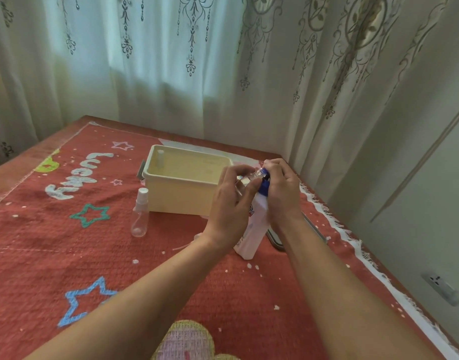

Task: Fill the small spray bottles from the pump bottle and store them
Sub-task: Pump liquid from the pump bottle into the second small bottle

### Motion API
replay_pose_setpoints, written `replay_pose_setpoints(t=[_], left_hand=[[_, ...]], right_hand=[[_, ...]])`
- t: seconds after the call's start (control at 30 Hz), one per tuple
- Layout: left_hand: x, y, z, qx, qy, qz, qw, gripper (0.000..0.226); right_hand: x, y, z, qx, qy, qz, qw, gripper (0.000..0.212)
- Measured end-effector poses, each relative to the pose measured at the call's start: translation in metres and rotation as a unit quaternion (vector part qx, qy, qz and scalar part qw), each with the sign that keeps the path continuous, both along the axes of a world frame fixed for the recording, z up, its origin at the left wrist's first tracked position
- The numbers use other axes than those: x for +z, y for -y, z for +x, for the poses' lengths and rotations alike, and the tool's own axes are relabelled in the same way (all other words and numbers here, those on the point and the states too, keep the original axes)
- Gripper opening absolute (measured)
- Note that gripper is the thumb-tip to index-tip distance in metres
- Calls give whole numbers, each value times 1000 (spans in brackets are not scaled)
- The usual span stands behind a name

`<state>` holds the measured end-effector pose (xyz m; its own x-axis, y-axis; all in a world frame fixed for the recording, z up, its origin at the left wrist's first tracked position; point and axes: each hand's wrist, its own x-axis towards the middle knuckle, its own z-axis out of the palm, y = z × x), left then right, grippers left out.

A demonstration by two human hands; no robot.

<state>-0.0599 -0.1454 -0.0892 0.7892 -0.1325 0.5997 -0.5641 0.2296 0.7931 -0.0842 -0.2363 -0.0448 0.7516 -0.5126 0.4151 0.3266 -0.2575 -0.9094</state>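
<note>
A white pump bottle with a blue pump head stands tilted on the red cloth. My right hand is closed over its pump head. My left hand holds a small clear spray bottle with its open neck against the pump's spout. A second small clear spray bottle with a white cap stands upright left of the cream box. Inside the box, at its far left corner, a third small bottle stands. A loose white sprayer piece with a thin tube lies below my left wrist.
The red star-patterned cloth covers the table. A dark flat tray-like edge lies behind the pump bottle under my right forearm. Curtains hang close behind the table; a wall socket is at the right.
</note>
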Motion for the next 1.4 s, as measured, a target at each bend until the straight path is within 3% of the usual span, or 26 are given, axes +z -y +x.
replay_pose_setpoints(t=[0.57, 0.7, 0.93, 1.13, 1.27, 1.4], left_hand=[[5, -5, 2, 7, 11, 6, 1000, 15], [8, -6, 2, 3, 3, 1, 1000, 16], [3, -4, -2, -10, -7, -1, 1000, 14], [3, -3, 1, -6, -7, -7, 1000, 14], [1, -1, 0, -7, -5, -12, 1000, 15], [0, -2, 0, -4, -5, -15, 1000, 14]], right_hand=[[3, -2, 0, -17, -9, -15, 1000, 23], [4, -3, -2, -1, -23, -3, 1000, 33], [7, -6, -3, -2, -6, 23, 1000, 23], [3, -4, 0, 10, -24, 25, 999, 34], [2, -2, -2, 1, -12, 14, 1000, 24], [5, -4, -3, -5, -15, 3, 1000, 27]])
